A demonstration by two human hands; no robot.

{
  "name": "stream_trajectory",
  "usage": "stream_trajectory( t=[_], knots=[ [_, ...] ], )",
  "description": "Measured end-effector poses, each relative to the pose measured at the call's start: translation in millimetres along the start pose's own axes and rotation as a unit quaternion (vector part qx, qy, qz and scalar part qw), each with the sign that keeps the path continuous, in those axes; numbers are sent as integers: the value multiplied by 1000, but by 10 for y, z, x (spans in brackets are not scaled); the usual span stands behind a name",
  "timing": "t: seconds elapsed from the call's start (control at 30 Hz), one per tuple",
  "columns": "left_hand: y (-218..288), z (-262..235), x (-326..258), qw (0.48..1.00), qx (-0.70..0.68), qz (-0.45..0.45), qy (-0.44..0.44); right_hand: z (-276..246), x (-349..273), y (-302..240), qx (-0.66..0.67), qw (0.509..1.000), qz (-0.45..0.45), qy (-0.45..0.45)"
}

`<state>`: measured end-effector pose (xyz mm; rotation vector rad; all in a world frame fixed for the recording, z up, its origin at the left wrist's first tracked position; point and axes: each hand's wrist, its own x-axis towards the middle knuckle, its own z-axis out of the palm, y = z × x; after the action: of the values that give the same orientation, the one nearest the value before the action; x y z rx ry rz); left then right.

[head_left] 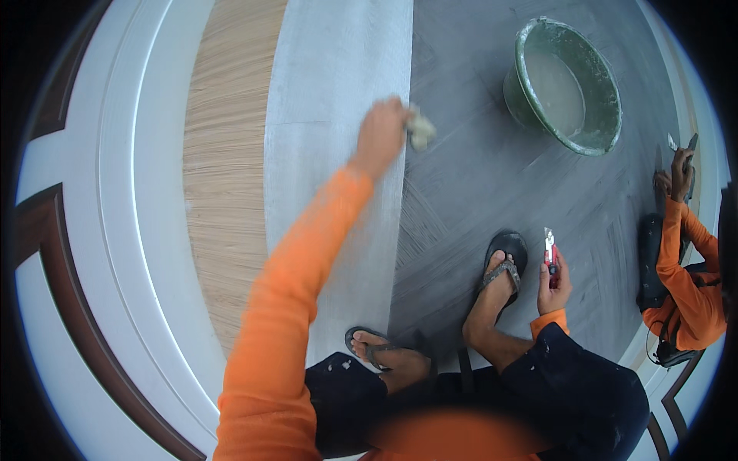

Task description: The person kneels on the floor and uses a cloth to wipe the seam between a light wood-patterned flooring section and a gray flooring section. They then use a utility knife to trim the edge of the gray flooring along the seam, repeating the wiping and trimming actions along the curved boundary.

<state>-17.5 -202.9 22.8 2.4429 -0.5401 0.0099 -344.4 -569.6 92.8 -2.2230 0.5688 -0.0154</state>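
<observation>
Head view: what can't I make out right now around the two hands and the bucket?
- Left hand: the pale wad it grips is blurred; cloth or sponge, cannot tell.
- Right hand: the fingers cover the lower part of the red-and-white cutter.
- Green bucket: holds a pale mix, depth unreadable.
- Co-worker's hand: tool too small, near the rim.

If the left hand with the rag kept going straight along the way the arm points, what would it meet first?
Nothing, it seems: the left hand, gripping a pale rag, points up the floor along the grey-white edge. The green basin sits off to its right.
</observation>
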Motion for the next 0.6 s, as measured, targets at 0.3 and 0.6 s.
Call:
stream_trajectory(
  t=[0.3,0.6],
  knots=[
    [-199,155,527,998,-21,11,65,-256,-166,58,-52,998,-22,34],
    [655,-445,-3127,940,-118,54,-315,-173,22,291,-16,997,-43,54]
  ],
)
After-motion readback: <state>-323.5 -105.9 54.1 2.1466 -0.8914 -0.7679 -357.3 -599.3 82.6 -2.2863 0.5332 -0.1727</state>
